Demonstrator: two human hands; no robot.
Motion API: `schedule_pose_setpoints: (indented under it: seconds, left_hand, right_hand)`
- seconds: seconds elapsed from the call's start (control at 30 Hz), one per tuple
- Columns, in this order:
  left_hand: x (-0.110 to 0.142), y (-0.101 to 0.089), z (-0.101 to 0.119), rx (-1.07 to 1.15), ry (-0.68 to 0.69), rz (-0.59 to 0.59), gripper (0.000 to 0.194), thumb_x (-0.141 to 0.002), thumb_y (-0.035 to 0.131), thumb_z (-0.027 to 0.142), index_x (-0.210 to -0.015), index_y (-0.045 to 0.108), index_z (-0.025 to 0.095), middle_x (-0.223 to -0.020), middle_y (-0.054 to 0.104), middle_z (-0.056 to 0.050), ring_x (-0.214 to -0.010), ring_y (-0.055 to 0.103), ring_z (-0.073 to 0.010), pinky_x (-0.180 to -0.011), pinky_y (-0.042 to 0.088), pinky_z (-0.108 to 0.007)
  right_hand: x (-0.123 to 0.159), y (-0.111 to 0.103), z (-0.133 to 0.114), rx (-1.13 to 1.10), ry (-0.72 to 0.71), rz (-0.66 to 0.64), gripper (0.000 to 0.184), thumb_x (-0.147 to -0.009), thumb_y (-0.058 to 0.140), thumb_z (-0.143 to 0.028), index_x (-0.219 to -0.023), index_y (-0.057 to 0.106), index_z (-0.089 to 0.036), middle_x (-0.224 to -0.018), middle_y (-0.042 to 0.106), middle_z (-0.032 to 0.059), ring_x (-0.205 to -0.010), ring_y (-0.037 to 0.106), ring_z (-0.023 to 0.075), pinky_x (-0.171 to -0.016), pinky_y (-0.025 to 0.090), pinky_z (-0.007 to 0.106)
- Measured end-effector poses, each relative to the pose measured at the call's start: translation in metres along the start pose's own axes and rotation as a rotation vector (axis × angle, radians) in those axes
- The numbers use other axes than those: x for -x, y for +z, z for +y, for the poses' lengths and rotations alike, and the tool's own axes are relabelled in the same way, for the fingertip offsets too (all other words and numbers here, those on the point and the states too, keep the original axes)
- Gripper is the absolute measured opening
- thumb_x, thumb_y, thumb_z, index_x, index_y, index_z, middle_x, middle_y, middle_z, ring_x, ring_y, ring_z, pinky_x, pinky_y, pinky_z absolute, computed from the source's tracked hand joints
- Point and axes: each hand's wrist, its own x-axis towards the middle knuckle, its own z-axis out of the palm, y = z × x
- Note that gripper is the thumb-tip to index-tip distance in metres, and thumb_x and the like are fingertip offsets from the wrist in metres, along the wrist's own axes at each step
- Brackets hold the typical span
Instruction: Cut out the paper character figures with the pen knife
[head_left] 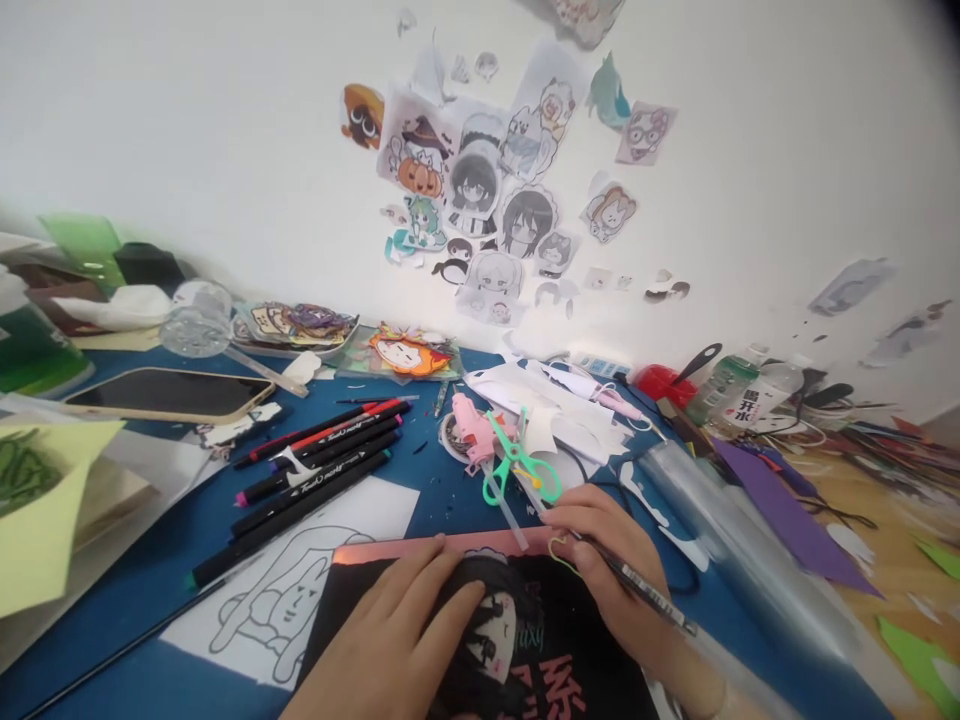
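A black sheet or notebook cover [600, 655] with a pink top edge lies in front of me. It bears a drawn face [491, 630] with black hair and pink lettering. My left hand [390, 640] rests on its left part, fingers stretched out flat. Over the upper right corner, my right hand [619, 570] grips a slim pen [645, 590] with a dark and silver barrel, its tip end pointing up and left. A thin yellow-green curl [561, 555] shows beside those fingers; whether it is drawn or loose, I cannot tell. Just beyond lie green scissors [519, 460].
Several black markers [322, 470] lie left, above a line drawing [277, 590] on white paper. Farther left is a phone [169, 393]. A pink glue gun [480, 430] sits behind the scissors. Clear film [757, 570] and purple paper [795, 520] lie right. Cut-outs cover the wall.
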Motion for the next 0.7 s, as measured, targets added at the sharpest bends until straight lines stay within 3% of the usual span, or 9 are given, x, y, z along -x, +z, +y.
schedule_pose_setpoints:
  seconds: [0.1, 0.2, 0.3, 0.4, 0.5, 0.6, 0.7]
  left_hand:
    - [0.0, -0.002, 0.002, 0.048, -0.016, -0.003, 0.081, -0.076, 0.089, 0.043, -0.146, 0.056, 0.022, -0.15, 0.066, -0.014, -0.129, 0.069, -0.0369, -0.103, 0.063, -0.047]
    - [0.002, 0.001, 0.004, 0.101, -0.053, 0.009, 0.082, -0.074, 0.09, 0.042, -0.145, 0.056, 0.022, -0.15, 0.066, -0.015, -0.13, 0.068, -0.0365, -0.105, 0.062, -0.046]
    - [0.005, 0.003, 0.005, 0.15, -0.116, 0.013, 0.088, -0.072, 0.093, 0.045, -0.147, 0.053, 0.022, -0.149, 0.064, -0.016, -0.134, 0.065, -0.0369, -0.105, 0.062, -0.047]
    - [0.005, -0.001, 0.008, 0.19, -0.154, 0.021, 0.091, -0.072, 0.094, 0.051, -0.148, 0.051, 0.022, -0.149, 0.062, -0.017, -0.136, 0.062, -0.0378, -0.104, 0.063, -0.048]
    - [0.002, -0.008, 0.013, 0.226, -0.144, 0.025, 0.073, -0.074, 0.094, 0.043, -0.136, 0.059, 0.027, -0.145, 0.062, -0.013, -0.134, 0.061, -0.0364, -0.105, 0.062, -0.048]
    - [-0.003, -0.01, 0.018, 0.236, -0.067, 0.129, 0.011, -0.1, 0.07, 0.032, -0.109, 0.068, 0.028, -0.123, 0.07, -0.005, -0.126, 0.063, -0.0282, -0.111, 0.056, -0.043]
    - [-0.005, -0.009, 0.02, 0.215, -0.033, 0.205, 0.03, -0.112, 0.041, 0.023, -0.098, 0.067, 0.027, -0.111, 0.072, -0.002, -0.119, 0.064, -0.0229, -0.113, 0.051, -0.038]
  right_hand:
    - [0.005, 0.003, -0.012, -0.114, 0.103, -0.034, 0.023, -0.11, 0.049, -0.027, -0.106, 0.071, -0.028, -0.082, 0.073, -0.0007, -0.073, 0.072, 0.0141, -0.07, 0.061, 0.022]
    - [0.011, 0.008, -0.018, -0.254, 0.253, -0.027, 0.014, -0.108, 0.054, -0.029, -0.109, 0.068, -0.029, -0.084, 0.074, -0.0014, -0.071, 0.072, 0.0138, -0.068, 0.061, 0.022]
    - [0.013, 0.013, -0.021, -0.375, 0.278, -0.044, 0.009, -0.107, 0.059, -0.03, -0.106, 0.068, -0.03, -0.088, 0.075, -0.0005, -0.077, 0.073, 0.0138, -0.074, 0.062, 0.023]
    - [0.014, 0.016, -0.025, -0.414, 0.288, -0.038, 0.003, -0.103, 0.066, -0.026, -0.102, 0.069, -0.028, -0.086, 0.074, 0.0002, -0.07, 0.072, 0.0137, -0.07, 0.063, 0.024]
    - [0.016, 0.018, -0.028, -0.415, 0.307, -0.015, 0.007, -0.099, 0.07, -0.02, -0.095, 0.067, -0.026, -0.078, 0.072, -0.0015, -0.062, 0.069, 0.0128, -0.062, 0.061, 0.023]
    - [0.016, 0.02, -0.028, -0.386, 0.343, 0.002, 0.013, -0.096, 0.067, -0.014, -0.089, 0.066, -0.025, -0.072, 0.07, -0.0037, -0.062, 0.069, 0.0114, -0.062, 0.06, 0.019]
    - [0.015, 0.021, -0.026, -0.344, 0.379, 0.054, 0.019, -0.093, 0.065, -0.01, -0.082, 0.065, -0.025, -0.066, 0.068, -0.0055, -0.059, 0.067, 0.0099, -0.062, 0.058, 0.017]
